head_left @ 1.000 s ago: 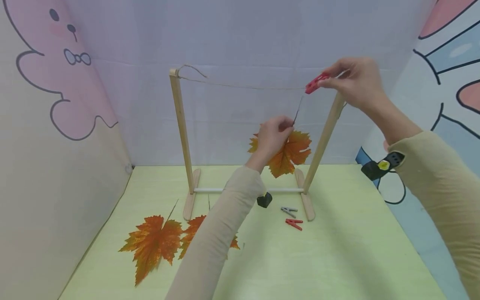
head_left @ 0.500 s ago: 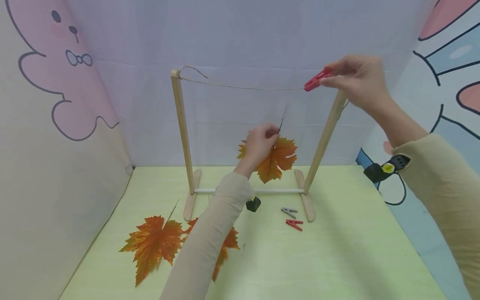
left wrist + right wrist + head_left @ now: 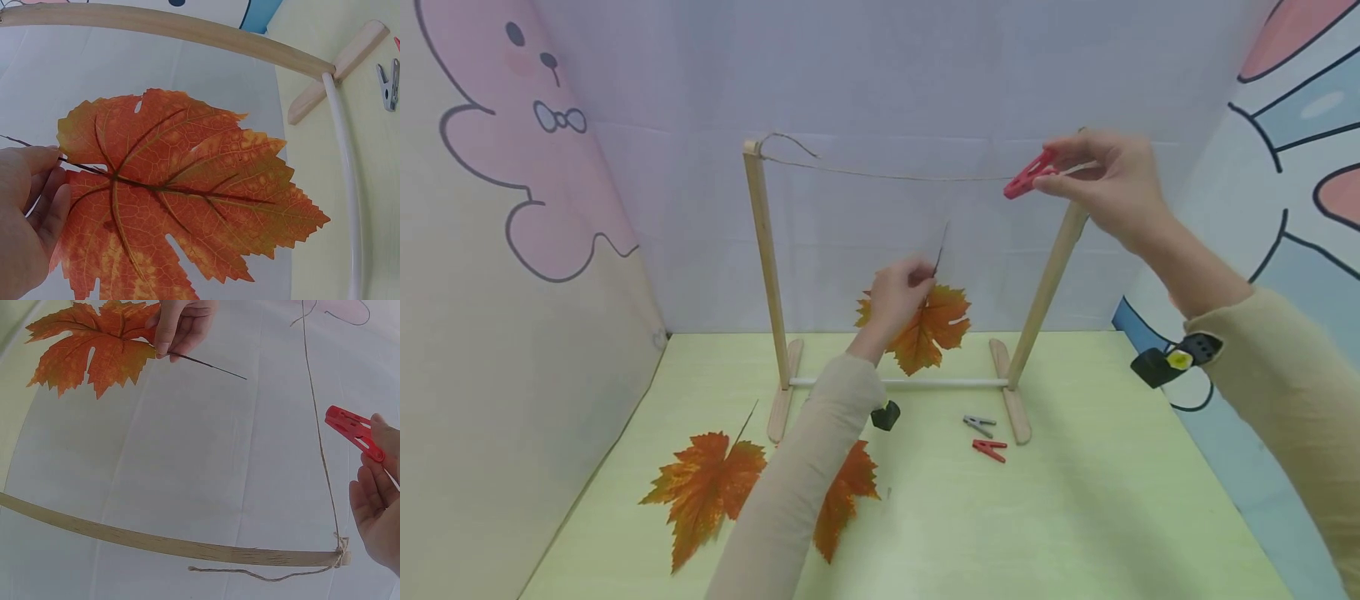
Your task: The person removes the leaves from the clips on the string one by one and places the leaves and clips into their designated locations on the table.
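Observation:
An orange maple leaf [image 3: 181,181] hangs from my left hand [image 3: 898,296], which pinches its thin dark stem between thumb and fingers. The stem points up, below the twine [image 3: 880,175] strung between two wooden posts. My right hand [image 3: 1108,179] pinches a red clothespin [image 3: 353,431] by its handle end, near the right post [image 3: 1048,292]. In the right wrist view the clothespin is beside the twine, apart from the leaf.
On the table lie a grey clothespin [image 3: 979,423] and another red clothespin [image 3: 990,450]. More maple leaves, one at the left [image 3: 703,492] and one partly behind my left sleeve [image 3: 847,500], lie in front. A white rod [image 3: 943,383] joins the stand's feet.
My left hand has moved left and slightly down with the leaf, away from the red clothespin. My right hand has stayed near the right post, shifting only slightly.

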A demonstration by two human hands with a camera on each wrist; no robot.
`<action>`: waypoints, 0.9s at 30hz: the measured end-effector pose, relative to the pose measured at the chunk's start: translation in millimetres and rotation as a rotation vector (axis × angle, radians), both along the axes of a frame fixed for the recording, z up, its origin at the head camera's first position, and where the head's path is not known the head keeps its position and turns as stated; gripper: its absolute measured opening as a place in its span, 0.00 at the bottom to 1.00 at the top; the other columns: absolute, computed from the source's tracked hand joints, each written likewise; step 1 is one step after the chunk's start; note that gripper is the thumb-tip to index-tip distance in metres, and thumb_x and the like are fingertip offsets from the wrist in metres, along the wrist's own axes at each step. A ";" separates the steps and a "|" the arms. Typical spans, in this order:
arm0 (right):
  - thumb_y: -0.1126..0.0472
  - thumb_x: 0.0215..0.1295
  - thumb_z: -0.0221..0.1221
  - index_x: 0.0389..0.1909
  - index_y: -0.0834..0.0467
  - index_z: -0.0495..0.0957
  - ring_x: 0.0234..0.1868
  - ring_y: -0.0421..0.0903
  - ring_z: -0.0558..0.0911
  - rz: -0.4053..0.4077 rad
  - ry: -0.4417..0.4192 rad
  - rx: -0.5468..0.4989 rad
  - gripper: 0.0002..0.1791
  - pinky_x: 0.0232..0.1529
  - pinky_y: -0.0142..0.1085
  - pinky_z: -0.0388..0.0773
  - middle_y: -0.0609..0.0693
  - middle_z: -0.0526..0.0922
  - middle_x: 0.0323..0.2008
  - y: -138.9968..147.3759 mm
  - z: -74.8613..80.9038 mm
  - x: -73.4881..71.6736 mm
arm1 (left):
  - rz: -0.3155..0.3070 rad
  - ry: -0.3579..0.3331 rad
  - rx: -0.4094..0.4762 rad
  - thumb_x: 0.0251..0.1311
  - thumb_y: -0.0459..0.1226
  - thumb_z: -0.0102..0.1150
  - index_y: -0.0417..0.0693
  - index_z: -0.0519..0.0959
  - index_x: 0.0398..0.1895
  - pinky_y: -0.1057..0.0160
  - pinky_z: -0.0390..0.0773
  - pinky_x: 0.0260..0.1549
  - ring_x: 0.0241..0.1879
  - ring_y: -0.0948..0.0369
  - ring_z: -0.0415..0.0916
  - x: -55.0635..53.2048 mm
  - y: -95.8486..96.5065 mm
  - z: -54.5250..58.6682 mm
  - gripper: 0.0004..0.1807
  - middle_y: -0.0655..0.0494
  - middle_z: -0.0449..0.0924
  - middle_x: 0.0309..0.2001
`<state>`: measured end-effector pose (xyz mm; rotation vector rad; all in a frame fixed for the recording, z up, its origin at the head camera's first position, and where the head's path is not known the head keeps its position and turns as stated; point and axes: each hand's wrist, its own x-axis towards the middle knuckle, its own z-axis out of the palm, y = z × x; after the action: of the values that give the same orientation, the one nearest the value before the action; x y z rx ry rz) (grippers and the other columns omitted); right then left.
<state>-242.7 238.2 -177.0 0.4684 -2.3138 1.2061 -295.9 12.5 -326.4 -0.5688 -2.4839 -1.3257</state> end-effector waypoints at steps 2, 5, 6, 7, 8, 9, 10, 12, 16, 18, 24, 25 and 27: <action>0.63 0.53 0.64 0.49 0.60 0.77 0.32 0.32 0.80 0.004 0.001 -0.002 0.21 0.39 0.18 0.72 0.41 0.78 0.34 -0.5 -2.5 1.0 | 0.000 -0.003 -0.003 0.58 0.34 0.57 0.44 0.80 0.40 0.67 0.75 0.41 0.40 0.61 0.77 0.0 -3.4 -1.9 0.08 0.53 0.81 0.39; 0.63 0.53 0.64 0.49 0.60 0.77 0.31 0.32 0.80 0.021 -0.005 -0.004 0.20 0.38 0.18 0.72 0.42 0.78 0.35 -0.5 -7.2 2.7 | 0.002 -0.006 -0.012 0.58 0.34 0.57 0.43 0.80 0.40 0.66 0.75 0.41 0.39 0.61 0.77 0.0 -8.5 -5.3 0.08 0.53 0.81 0.39; 0.63 0.53 0.64 0.49 0.61 0.77 0.31 0.32 0.80 0.028 -0.008 -0.006 0.20 0.38 0.18 0.72 0.42 0.78 0.35 -0.6 -9.0 3.4 | 0.002 -0.006 -0.016 0.58 0.34 0.57 0.43 0.80 0.40 0.66 0.75 0.41 0.39 0.61 0.77 0.1 -10.1 -6.5 0.08 0.53 0.81 0.39; 0.64 0.52 0.64 0.49 0.61 0.78 0.31 0.32 0.80 0.035 -0.011 -0.011 0.20 0.38 0.18 0.72 0.42 0.78 0.35 -0.6 -10.9 4.0 | 0.001 -0.009 -0.015 0.58 0.34 0.57 0.43 0.80 0.40 0.66 0.75 0.41 0.39 0.60 0.77 0.0 -11.5 -7.7 0.08 0.53 0.81 0.39; 0.63 0.52 0.64 0.48 0.61 0.78 0.30 0.32 0.80 0.039 -0.013 -0.009 0.20 0.38 0.18 0.72 0.43 0.79 0.35 -0.6 -13.0 4.5 | 0.003 -0.012 -0.015 0.58 0.34 0.57 0.43 0.80 0.40 0.66 0.75 0.41 0.39 0.60 0.77 0.3 -13.1 -8.8 0.08 0.53 0.81 0.39; 0.63 0.52 0.64 0.48 0.61 0.78 0.30 0.32 0.80 0.040 -0.013 -0.004 0.20 0.38 0.18 0.72 0.43 0.79 0.34 -0.6 -15.1 4.9 | 0.007 -0.016 -0.015 0.58 0.34 0.57 0.43 0.80 0.40 0.66 0.75 0.41 0.39 0.60 0.77 0.6 -14.6 -9.8 0.08 0.53 0.81 0.39; 0.63 0.52 0.64 0.48 0.62 0.78 0.30 0.32 0.81 0.041 -0.011 0.003 0.20 0.38 0.18 0.73 0.42 0.80 0.34 -0.7 -17.2 5.3 | 0.011 -0.020 -0.015 0.58 0.34 0.57 0.43 0.80 0.40 0.66 0.75 0.41 0.39 0.60 0.77 0.8 -16.0 -11.0 0.08 0.53 0.81 0.39; 0.62 0.52 0.65 0.48 0.62 0.77 0.30 0.31 0.80 0.034 -0.011 0.014 0.20 0.38 0.18 0.73 0.42 0.80 0.34 -0.3 -21.2 6.3 | 0.018 -0.022 -0.017 0.58 0.34 0.57 0.43 0.80 0.40 0.65 0.76 0.41 0.39 0.60 0.77 0.9 -18.7 -13.3 0.08 0.53 0.81 0.39; 0.62 0.52 0.65 0.48 0.64 0.77 0.29 0.31 0.80 0.027 -0.028 0.025 0.21 0.37 0.18 0.73 0.40 0.80 0.33 1.2 -28.9 8.2 | 0.032 -0.016 -0.019 0.57 0.34 0.57 0.44 0.80 0.39 0.65 0.76 0.40 0.39 0.60 0.77 1.4 -25.2 -18.0 0.07 0.53 0.81 0.38; 0.62 0.52 0.65 0.48 0.64 0.77 0.29 0.31 0.80 0.027 -0.049 0.022 0.21 0.37 0.18 0.72 0.40 0.80 0.33 3.2 -32.8 10.0 | 0.031 -0.014 -0.019 0.57 0.33 0.57 0.44 0.80 0.39 0.65 0.76 0.40 0.39 0.60 0.77 2.2 -28.2 -20.0 0.07 0.53 0.81 0.38; 0.63 0.52 0.65 0.48 0.65 0.76 0.28 0.30 0.80 0.020 -0.069 0.038 0.21 0.34 0.18 0.73 0.36 0.80 0.32 9.8 -48.8 14.5 | 0.043 -0.028 -0.045 0.58 0.34 0.57 0.44 0.80 0.38 0.64 0.76 0.39 0.38 0.60 0.77 6.1 -38.0 -27.2 0.07 0.53 0.81 0.38; 0.64 0.51 0.65 0.48 0.66 0.76 0.28 0.30 0.80 0.022 -0.070 0.037 0.21 0.33 0.18 0.73 0.36 0.80 0.32 10.7 -51.7 15.0 | 0.048 -0.028 -0.051 0.58 0.34 0.57 0.44 0.80 0.38 0.64 0.76 0.39 0.38 0.60 0.78 6.4 -39.5 -28.8 0.07 0.53 0.81 0.38; 0.64 0.51 0.65 0.48 0.66 0.77 0.28 0.30 0.80 0.021 -0.074 0.044 0.21 0.32 0.18 0.73 0.34 0.79 0.31 12.2 -57.3 16.6 | 0.053 -0.023 -0.061 0.58 0.34 0.57 0.45 0.81 0.38 0.64 0.76 0.39 0.38 0.60 0.78 6.9 -42.2 -31.5 0.07 0.53 0.82 0.37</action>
<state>-226.1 250.4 -234.3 0.4723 -2.4081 1.2039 -289.0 -29.8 -358.0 -0.4996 -2.5470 -1.2478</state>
